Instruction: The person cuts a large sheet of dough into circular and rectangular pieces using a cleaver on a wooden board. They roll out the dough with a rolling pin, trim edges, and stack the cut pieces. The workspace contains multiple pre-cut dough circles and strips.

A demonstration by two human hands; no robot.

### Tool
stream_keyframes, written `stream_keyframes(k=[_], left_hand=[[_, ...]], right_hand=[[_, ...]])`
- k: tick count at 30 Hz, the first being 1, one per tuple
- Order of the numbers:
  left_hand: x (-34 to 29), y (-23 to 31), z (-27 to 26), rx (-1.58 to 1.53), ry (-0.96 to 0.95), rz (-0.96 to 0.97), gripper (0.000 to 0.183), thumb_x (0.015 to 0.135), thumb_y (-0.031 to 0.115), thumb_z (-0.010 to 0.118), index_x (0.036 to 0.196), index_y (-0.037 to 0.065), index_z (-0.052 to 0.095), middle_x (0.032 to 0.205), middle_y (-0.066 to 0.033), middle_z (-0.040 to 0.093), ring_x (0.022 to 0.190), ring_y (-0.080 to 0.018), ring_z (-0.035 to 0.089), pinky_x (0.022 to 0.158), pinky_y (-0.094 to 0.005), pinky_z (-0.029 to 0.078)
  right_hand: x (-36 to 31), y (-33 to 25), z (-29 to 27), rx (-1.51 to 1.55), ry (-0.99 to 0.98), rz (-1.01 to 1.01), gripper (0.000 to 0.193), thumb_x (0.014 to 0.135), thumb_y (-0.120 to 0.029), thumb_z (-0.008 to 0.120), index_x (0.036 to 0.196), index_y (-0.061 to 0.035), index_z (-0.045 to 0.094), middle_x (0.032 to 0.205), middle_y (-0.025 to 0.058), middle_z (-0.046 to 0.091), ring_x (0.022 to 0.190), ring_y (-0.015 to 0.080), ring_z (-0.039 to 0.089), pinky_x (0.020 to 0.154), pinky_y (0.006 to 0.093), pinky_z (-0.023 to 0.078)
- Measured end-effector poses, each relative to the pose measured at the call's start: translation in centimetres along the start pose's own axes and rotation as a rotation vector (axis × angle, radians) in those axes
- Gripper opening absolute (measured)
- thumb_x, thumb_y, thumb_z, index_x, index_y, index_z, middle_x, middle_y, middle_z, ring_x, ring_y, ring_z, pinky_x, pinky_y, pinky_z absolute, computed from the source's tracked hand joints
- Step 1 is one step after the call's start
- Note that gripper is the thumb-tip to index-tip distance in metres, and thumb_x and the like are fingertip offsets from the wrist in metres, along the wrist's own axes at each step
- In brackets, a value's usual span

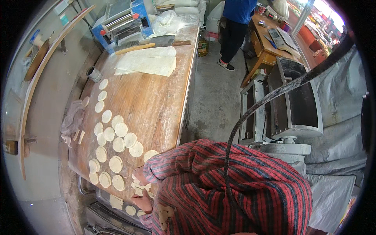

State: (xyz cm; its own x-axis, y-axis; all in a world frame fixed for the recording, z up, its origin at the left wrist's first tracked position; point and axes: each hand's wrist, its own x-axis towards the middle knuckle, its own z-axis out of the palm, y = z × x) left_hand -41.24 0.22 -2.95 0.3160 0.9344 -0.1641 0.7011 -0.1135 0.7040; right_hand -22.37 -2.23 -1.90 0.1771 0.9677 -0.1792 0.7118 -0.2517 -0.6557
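Hands among pale round dough discs (116,163) on the floured wooden surface (156,102).
Left hand (143,202) and right hand (138,174) touch dough scraps; each grip's state cannot be told.

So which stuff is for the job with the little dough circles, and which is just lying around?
In use: left hand; right hand; round dough discs; wooden table.

Lying about: folded dough sheet; rolling pin; blue roller machine; metal cup; cleaver.

Both hands, left hand (143,202) and right hand (139,175), reach low with striped sleeves, fingers seemingly bent.
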Motion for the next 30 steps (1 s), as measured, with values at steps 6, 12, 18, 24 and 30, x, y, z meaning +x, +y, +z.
stream_keyframes(k=[6,12,18,24,30], left_hand=[[0.0,-0.9,-0.9,-0.571,0.027,-0.209,0.033,0.082,0.010,0.075,0.088,0.007,0.043,0.071,0.0018,0.042,0.062,-0.0110,0.043,0.052,-0.0290,0.039],[2.4,-2.5,-0.4,-0.751,-0.197,-0.238,0.019,0.085,0.011,0.072,0.091,0.001,0.057,0.081,-0.0044,0.059,0.068,-0.0126,0.053,0.061,-0.0282,0.044],[2.1,-1.2,2.4,-0.339,-0.098,-0.150,0.034,0.090,0.024,0.063,0.111,-0.003,0.060,0.099,-0.0108,0.066,0.085,-0.0182,0.062,0.074,-0.0328,0.050],[-3.3,0.5,3.2,-1.195,-0.311,-0.237,0.035,0.094,0.030,0.059,0.112,0.000,0.058,0.100,-0.0108,0.066,0.088,-0.0195,0.063,0.076,-0.0356,0.052],[-4.5,1.9,2.3,-1.752,-0.304,-0.329,0.038,0.097,0.037,0.053,0.115,0.003,0.055,0.106,-0.0102,0.065,0.094,-0.0212,0.064,0.081,-0.0385,0.054]], right_hand=[[0.5,-0.5,-1.2,0.060,-0.245,0.021,0.053,0.068,-0.020,0.068,0.112,0.0088,0.056,0.114,0.0266,0.059,0.101,0.0378,0.062,0.084,0.0454,0.051],[0.3,-1.8,1.0,-0.012,-0.151,0.067,0.042,0.069,-0.015,0.066,0.106,0.0046,0.061,0.105,0.0237,0.063,0.096,0.0369,0.063,0.082,0.0449,0.051],[0.7,-0.6,2.8,0.090,-0.183,0.018,0.031,0.078,-0.017,0.060,0.102,0.0028,0.061,0.099,0.0194,0.063,0.089,0.0303,0.062,0.077,0.0417,0.050],[-1.2,1.5,3.6,0.264,-0.328,-0.130,0.024,0.087,-0.019,0.053,0.098,0.0009,0.062,0.092,0.0150,0.064,0.082,0.0237,0.060,0.071,0.0384,0.048],[-2.0,0.5,1.0,0.492,-0.427,0.060,0.027,0.095,-0.021,0.047,0.100,0.0010,0.063,0.090,0.0116,0.064,0.086,0.0194,0.058,0.073,0.0351,0.047]])
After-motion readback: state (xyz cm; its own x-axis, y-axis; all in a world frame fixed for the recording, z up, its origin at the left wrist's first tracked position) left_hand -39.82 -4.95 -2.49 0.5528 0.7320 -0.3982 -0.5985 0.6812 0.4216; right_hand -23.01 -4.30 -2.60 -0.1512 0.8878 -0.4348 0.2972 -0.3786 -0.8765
